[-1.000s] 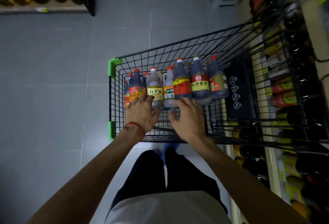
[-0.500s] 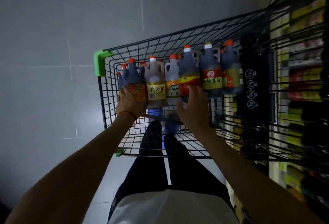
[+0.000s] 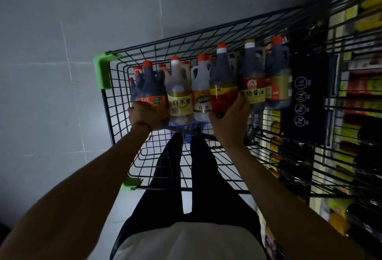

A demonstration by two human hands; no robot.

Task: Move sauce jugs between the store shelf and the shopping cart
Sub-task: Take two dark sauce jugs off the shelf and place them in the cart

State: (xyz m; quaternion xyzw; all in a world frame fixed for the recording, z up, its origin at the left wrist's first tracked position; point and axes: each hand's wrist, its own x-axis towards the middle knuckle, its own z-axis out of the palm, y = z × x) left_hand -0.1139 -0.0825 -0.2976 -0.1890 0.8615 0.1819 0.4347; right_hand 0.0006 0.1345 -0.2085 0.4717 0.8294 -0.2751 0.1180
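Observation:
A row of sauce jugs with orange caps stands in the black wire shopping cart (image 3: 206, 30). My left hand (image 3: 144, 116) grips the base of the leftmost dark jug with an orange label (image 3: 151, 88). My right hand (image 3: 229, 121) wraps around the base of a dark jug with a red and yellow label (image 3: 222, 82), thumb up its right side. Between these two stand a pale rice-vinegar jug (image 3: 179, 94) and a clear jug (image 3: 201, 92). To the right are a soy sauce jug (image 3: 253, 82) and one more dark jug (image 3: 278, 82).
The store shelf (image 3: 363, 98) with dark bottles and yellow labels runs along the right, close behind the cart. The cart's black child-seat flap (image 3: 306, 98) hangs at its right end. Green corner guards (image 3: 103, 69) mark the cart's left side. Grey tiled floor lies to the left.
Both hands have reached further into the cart, from hovering in front of the jugs to closing around the bases of two jugs. The view has tilted closer to the cart.

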